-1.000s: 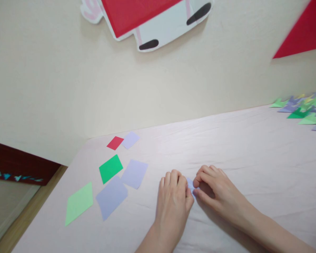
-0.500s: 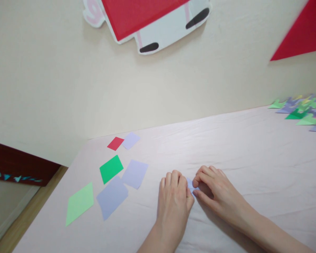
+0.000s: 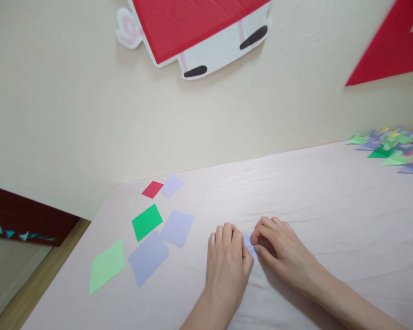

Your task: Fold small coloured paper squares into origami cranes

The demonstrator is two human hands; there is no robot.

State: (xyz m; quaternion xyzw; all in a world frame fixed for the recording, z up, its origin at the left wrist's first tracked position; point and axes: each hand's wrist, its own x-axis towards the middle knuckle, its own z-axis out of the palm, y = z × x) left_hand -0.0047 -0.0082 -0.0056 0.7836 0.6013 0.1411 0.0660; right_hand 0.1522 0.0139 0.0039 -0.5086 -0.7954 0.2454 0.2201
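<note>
See blue paper (image 3: pixel 248 242) on cloth (image 3: pixel 296 192), mostly hidden between left hand (image 3: pixel 229 261) and right hand (image 3: pixel 284 250). Find left hand curled over near side of it; cannot tell whether gripping. Find right hand pinching right edge. Note red sheet (image 3: pixel 153 189) off left.

Bare hands: two, left hand (image 3: pixel 227 263) and right hand (image 3: pixel 292 254). Blue paper piece (image 3: pixel 247 239) in hand: one. Flat lavender-blue sheets (image 3: pixel 178 228): three. Light green sheet (image 3: pixel 106 266): one. Dark green sheet (image 3: pixel 147 222): one. Red sheet (image 3: pixel 153 189): one. Folded paper figures (image 3: pixel 381 151): over six, overlapping, exact count unclear. Red-and-white wall cutout (image 3: pixel 196 30): one. Red wall panel (image 3: pixel 388 55): one.
</note>
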